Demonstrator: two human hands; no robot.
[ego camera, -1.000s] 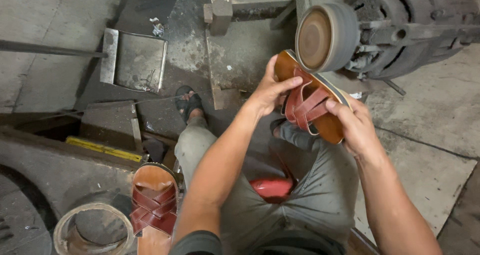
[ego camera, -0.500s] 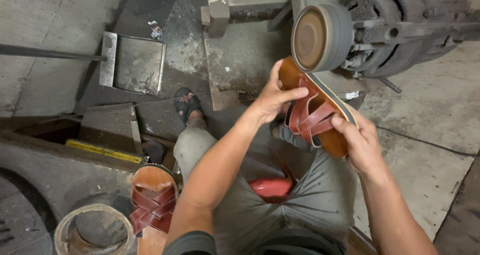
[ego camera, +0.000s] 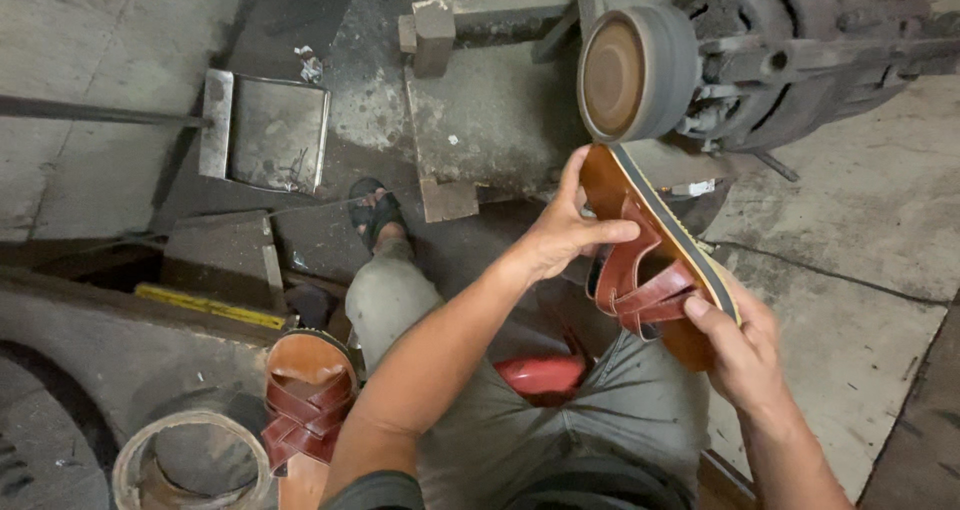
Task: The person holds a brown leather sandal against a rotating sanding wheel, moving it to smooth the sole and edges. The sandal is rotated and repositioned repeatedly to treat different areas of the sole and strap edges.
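A brown sandal (ego camera: 650,260) with crossed leather straps is held up in front of the person, tilted on its side, its toe end just below the grinding wheel (ego camera: 635,73). Whether the sole edge actually touches the wheel is hard to tell from this angle; the two look very close. The dark sole edge with its pale stripe faces right and up.

The left hand (ego camera: 560,235) has its grip closed on the toe end, thumb lying across the insole and fingers wrapped behind. The right hand (ego camera: 740,355) has its grip closed round the heel end from below, fingertips on the sole edge beside the straps.

The wheel is a thick grey disc with a brownish face, mounted on a dark, dusty motor (ego camera: 800,50) at the top right. Just left of it stands a rough concrete block (ego camera: 480,110), and farther left a shallow metal tray (ego camera: 270,135) lies on the floor (ego camera: 870,210).

The person sits with grey trousers, a red stool (ego camera: 540,378) showing between the legs, and one foot in a dark slipper (ego camera: 375,215) stretched toward the block. Near the bottom left edge of the floor a second sandal (ego camera: 305,410) of the same kind lies strap side up, just beside a worn ring (ego camera: 190,465). A yellow bar (ego camera: 205,305) lies above them.
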